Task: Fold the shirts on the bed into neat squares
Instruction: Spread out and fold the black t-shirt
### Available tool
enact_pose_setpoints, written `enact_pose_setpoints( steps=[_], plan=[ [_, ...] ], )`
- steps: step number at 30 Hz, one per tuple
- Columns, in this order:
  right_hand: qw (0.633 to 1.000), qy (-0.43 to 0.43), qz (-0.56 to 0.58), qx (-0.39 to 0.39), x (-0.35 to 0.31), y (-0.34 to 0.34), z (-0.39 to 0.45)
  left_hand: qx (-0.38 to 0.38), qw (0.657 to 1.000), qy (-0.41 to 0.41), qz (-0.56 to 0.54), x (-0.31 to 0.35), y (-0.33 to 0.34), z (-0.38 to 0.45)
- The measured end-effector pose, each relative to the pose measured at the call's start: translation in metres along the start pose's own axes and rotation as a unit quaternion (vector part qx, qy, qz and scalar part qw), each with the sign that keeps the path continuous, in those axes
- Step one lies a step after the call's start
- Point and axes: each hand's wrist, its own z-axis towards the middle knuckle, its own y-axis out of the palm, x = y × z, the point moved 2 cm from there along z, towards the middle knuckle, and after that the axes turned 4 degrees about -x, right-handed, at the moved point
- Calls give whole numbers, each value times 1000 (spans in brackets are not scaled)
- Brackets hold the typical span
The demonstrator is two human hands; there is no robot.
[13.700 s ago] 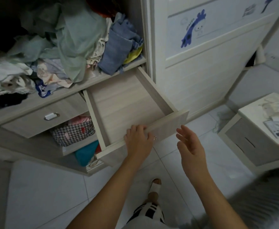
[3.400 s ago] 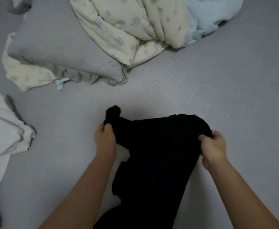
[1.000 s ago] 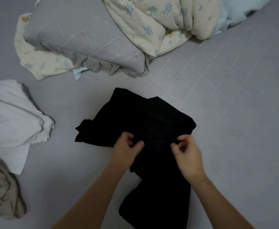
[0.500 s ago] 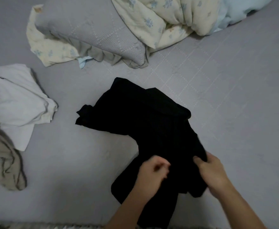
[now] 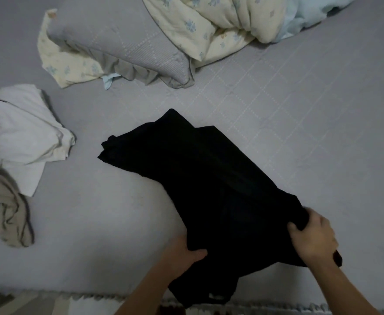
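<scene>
Left hand (image 5: 182,254) grips the black shirt (image 5: 209,189) at its near left edge, thumb on top. Right hand (image 5: 312,239) pinches bunched cloth at its right edge on the grey bed (image 5: 322,133).

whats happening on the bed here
A person is working on a black shirt spread on the grey bed. The left hand grips its near left edge and the right hand grips its near right edge. The shirt lies rumpled, not yet folded into a square. A white shirt and a beige garment wait to the left, unfolded, with a pillow and quilt beyond.
</scene>
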Motion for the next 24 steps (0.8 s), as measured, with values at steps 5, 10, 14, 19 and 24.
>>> enact_pose_setpoints(
  steps=[5,10,14,19,24],
  plan=[
    [997,-74,5,-20,-47,16,-9,33,984,-26,-174,-8,-1,2],
    [987,-159,33,12,-80,11,12,309,872,2,-380,39,-89,27],
    [981,-146,116,-45,-101,8,38,261,857,18,-444,68,-128,45],
    [985,-137,93,-44,-109,8,59,347,796,37,-495,55,-147,26],
    [983,-123,126,52,-109,-7,74,455,800,-87,-382,-11,-152,-6]
  ],
)
